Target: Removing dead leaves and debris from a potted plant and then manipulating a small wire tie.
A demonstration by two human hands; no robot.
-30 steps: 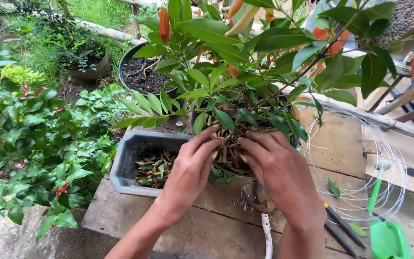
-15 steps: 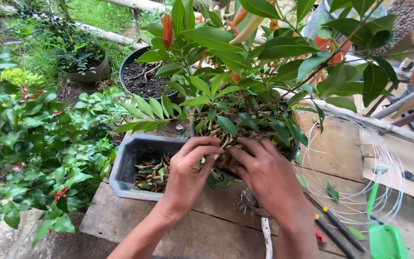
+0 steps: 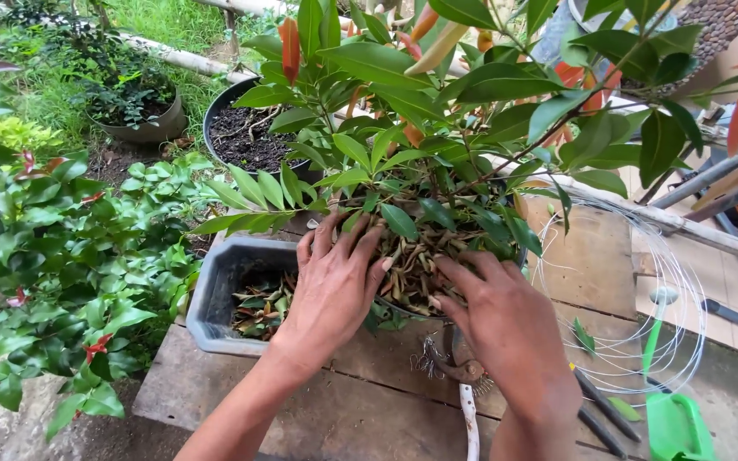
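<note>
A potted shrub (image 3: 437, 111) with green and orange leaves stands on a wooden platform (image 3: 335, 401). Its base is covered with dry brown leaves (image 3: 412, 265). My left hand (image 3: 335, 286) lies on those dry leaves at the left of the pot, fingers spread and curled into them. At the right of the pot my right hand (image 3: 501, 316) has its fingertips dug into the same litter. A grey rectangular tray (image 3: 215, 299) holding leaf scraps sits just left of my left hand.
Rusty shears (image 3: 465, 384) lie on the platform between my forearms. A coil of thin wire (image 3: 634, 316), a green tool (image 3: 672, 423) and dark rods (image 3: 600, 410) are at the right. A black soil pot (image 3: 245, 132) stands behind; leafy bushes (image 3: 61, 256) fill the left.
Both hands have shifted slightly up into the dry leaves at the plant's base, with the left fingers spread wider. The camera view has moved a little.
</note>
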